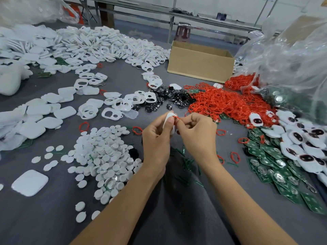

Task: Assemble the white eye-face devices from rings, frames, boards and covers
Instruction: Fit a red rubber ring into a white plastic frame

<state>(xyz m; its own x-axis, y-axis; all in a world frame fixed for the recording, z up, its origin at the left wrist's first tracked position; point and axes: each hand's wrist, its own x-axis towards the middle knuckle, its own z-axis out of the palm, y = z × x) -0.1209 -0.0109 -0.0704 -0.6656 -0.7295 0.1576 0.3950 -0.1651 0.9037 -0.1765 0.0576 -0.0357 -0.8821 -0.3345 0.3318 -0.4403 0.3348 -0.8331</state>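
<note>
Two bare forearms rise from the bottom edge and meet at mid-table, hands close together: the left hand (157,137) grips a small white plastic shell (166,119) between thumb and curled fingers, and the right hand (196,131) pinches a thin red ring (177,117) against the shell's upper edge. Under them spreads the grey cloth-covered table (123,80). At the far right bulges a crumpled clear plastic bag (292,55); green boards show dimly through its film, the rest is blurred. A sprawling heap of white two-holed frames (106,43) fills the far left. Behind the hands stands an open brown cardboard box (200,68), only its inner walls visible, so its contents cannot be told. Just right of the hands lies a tangled mound of red rings (221,101), and nearer, a drift of green circuit boards (283,177). Left of the hands sits a pile of white round discs (106,156). Finished white eye-face devices (300,138) lie on the boards, and small black oval pieces (164,98) lie beside the rings.
</note>
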